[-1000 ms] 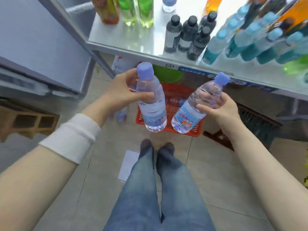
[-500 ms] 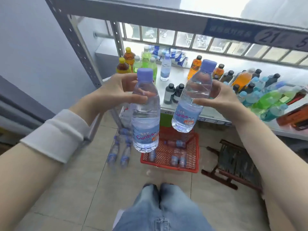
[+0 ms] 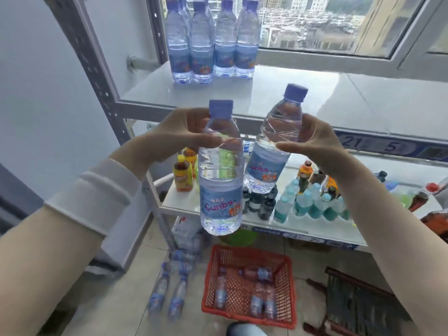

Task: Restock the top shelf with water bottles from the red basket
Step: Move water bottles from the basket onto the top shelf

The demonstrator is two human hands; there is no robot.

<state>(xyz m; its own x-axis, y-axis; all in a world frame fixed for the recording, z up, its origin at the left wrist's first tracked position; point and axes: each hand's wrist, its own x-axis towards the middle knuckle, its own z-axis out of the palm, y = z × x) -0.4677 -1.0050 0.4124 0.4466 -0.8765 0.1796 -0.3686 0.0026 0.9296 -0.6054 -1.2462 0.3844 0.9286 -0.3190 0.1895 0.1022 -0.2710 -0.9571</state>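
Observation:
My left hand [image 3: 179, 134] grips the upper part of an upright water bottle [image 3: 220, 190] with a purple cap and blue label. My right hand [image 3: 315, 141] grips a second water bottle [image 3: 271, 163], tilted slightly right. Both bottles hang in the air just in front of the top shelf [image 3: 291, 98], below its front edge. Several matching water bottles [image 3: 211, 44] stand in rows at the shelf's back left. On the floor below sits the red basket [image 3: 288, 287] with several bottles lying inside.
The grey shelf upright [image 3: 97, 69] rises at left. The middle shelf [image 3: 174, 202] carries orange, dark and teal drink bottles. Loose water bottles [image 3: 169, 292] lie on the floor left of the basket. A dark wooden rack [image 3: 358, 304] sits at right. A window is behind the top shelf.
Both hands have raised their bottles from beside the basket up to the top shelf's front edge. The view has tilted upward, bringing the top shelf and its stocked bottles into sight.

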